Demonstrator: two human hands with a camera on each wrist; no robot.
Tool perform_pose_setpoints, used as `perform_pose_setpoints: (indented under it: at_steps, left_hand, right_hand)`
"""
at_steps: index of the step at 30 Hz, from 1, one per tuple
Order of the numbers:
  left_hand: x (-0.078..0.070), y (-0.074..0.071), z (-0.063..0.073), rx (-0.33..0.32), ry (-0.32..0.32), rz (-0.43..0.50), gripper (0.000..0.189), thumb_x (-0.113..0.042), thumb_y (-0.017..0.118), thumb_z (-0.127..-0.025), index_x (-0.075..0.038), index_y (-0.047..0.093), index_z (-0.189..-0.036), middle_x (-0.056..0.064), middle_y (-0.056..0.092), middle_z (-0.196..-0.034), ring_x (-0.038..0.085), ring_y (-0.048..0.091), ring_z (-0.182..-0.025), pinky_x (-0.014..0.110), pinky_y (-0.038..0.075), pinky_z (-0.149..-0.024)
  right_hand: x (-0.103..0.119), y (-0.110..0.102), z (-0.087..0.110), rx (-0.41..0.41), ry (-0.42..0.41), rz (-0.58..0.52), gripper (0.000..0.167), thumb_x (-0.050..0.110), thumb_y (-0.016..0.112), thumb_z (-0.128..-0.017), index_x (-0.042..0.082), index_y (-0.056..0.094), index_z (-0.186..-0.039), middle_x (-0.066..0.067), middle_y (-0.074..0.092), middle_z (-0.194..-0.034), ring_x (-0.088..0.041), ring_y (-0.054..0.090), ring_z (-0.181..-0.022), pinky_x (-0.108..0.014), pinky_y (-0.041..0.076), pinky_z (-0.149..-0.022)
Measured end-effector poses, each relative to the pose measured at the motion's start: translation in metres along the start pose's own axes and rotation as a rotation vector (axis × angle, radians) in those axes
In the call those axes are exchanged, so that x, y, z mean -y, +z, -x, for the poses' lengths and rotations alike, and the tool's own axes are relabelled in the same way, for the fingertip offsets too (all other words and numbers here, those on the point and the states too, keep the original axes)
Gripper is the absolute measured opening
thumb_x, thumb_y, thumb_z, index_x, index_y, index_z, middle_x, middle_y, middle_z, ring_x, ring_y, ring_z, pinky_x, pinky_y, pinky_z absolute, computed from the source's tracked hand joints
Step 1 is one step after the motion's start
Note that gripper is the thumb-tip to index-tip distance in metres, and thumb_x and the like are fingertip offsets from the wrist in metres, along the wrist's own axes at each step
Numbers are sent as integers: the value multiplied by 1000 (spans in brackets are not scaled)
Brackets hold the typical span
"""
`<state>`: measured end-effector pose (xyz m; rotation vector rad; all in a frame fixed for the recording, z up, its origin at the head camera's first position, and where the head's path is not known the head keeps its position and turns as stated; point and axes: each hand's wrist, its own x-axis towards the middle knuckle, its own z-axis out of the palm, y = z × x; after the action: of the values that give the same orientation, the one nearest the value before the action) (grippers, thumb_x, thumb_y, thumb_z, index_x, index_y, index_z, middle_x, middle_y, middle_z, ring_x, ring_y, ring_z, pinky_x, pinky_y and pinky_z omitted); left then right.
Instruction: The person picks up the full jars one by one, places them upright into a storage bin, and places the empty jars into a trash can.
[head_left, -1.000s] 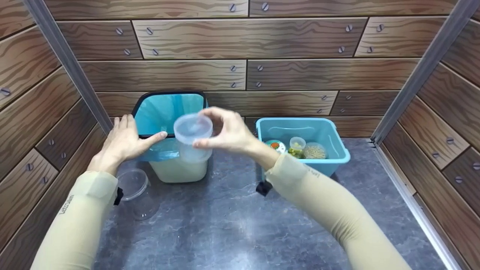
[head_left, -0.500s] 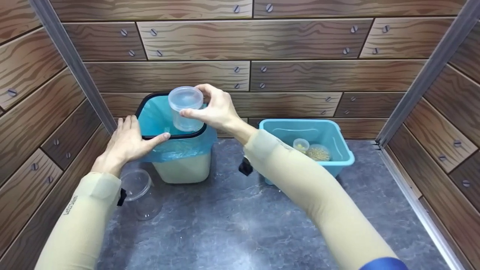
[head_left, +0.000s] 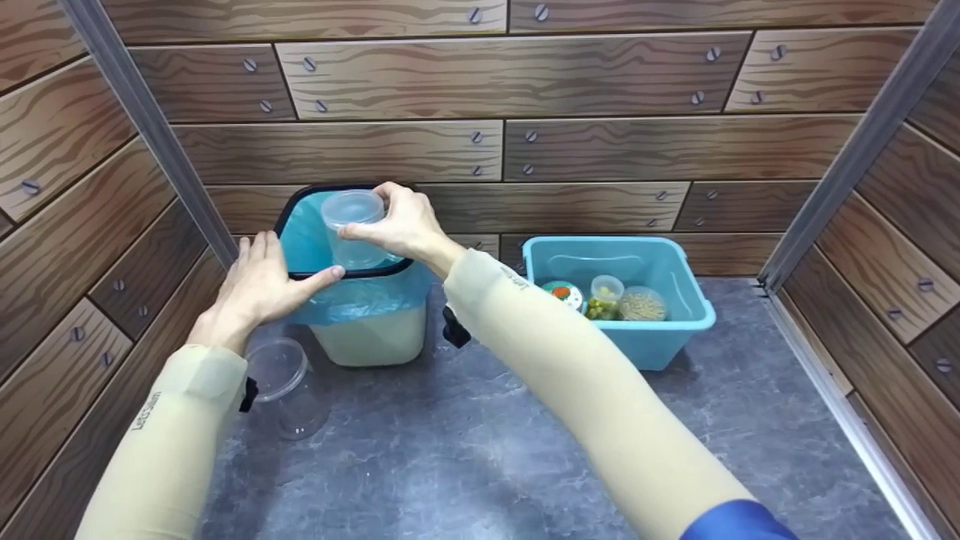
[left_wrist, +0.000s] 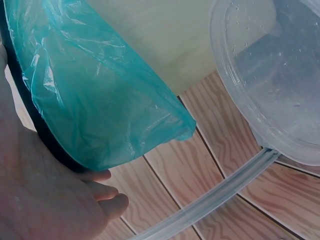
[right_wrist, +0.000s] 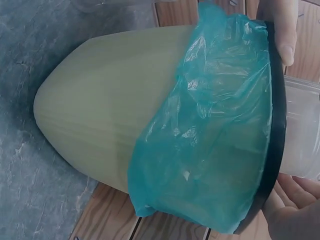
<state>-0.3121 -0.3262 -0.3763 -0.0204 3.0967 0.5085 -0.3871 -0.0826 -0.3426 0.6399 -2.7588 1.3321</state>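
My right hand grips a clear plastic tub by its side, fingers behind and thumb in front. The tub hangs partly within the mouth of a cream trash bin. A thin blue bag lines this bin, folded over its black rim. At the bin's left front corner rests my left hand, fingers straight along the side and thumb lying along the front rim. No contents show in the held tub. Part of it is hidden by the rim in the right wrist view.
Another clear plastic tub stands on the grey floor beside my left wrist. To the right sits a turquoise basket with several small containers inside. Wood-patterned walls close in the back and both sides.
My right hand has carried the clear tub up, left and over the rim, then slightly down into the bin's mouth. My left hand has stayed on the bin.
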Motion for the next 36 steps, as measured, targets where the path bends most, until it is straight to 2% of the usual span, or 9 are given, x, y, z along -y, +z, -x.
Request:
perform_pose_setpoints:
  at_steps: [6,9,13,16,21,26,32,36]
  left_hand:
    - [-6,1,-2,3,7,-2,149,-97,48,-94,20,-2,-171,48,0,-179,71,-6,-167,75,8,-139]
    - [-8,1,-2,5,11,-1,149,-98,48,-94,20,-2,-171,48,1,-179,71,-6,-167,76,8,-139]
    - [-8,1,-2,2,13,3,149,-97,48,-94,20,-3,-171,48,0,-180,71,-6,-167,76,8,-139]
    - [-7,0,-2,0,14,3,148,-97,48,-95,20,-2,-171,48,1,-180,71,-5,-167,76,9,-139]
    - [-5,0,-1,-12,13,1,148,-96,49,-95,21,0,-171,48,3,-179,72,-3,-167,76,10,-139]
    - [-3,0,0,-17,9,4,147,-96,49,-95,21,0,-171,48,3,-179,71,-4,-168,75,9,-139]
    - [-3,1,0,-20,11,1,147,-96,49,-95,21,1,-170,49,4,-179,71,-3,-167,75,9,-139]
    - [-2,1,1,-15,5,5,148,-96,49,-95,21,-1,-170,49,1,-179,72,-5,-167,76,9,-139]
  right_hand:
    - [-3,-2,-2,-9,32,1,74,61,90,-89,16,65,-142,-4,76,-129,-19,71,-112,-35,63,-96]
    - [-3,-2,-1,15,47,1,85,64,89,-90,15,61,-154,-6,73,-145,-21,71,-128,-38,63,-108]
    - [-3,-3,1,54,43,-24,102,66,85,-93,14,45,-171,-9,60,-169,-25,64,-151,-42,57,-123]
    - [-6,-5,2,35,25,-20,98,64,81,-97,16,42,-173,-9,58,-171,-26,63,-152,-44,55,-125]
    - [-16,-10,6,-18,-20,62,84,62,77,-101,18,51,-167,-5,61,-168,-24,61,-152,-46,53,-126]
    - [-32,-13,10,-9,-78,104,78,58,74,-103,17,53,-167,-5,59,-170,-25,57,-157,-46,49,-130]
    - [-46,-12,19,46,-93,184,85,60,68,-106,15,43,-173,-9,49,-177,-31,48,-164,-52,40,-137]
    - [-49,-9,22,110,-95,292,96,67,59,-108,10,28,-179,-13,29,-188,-35,30,-175,-55,26,-143]
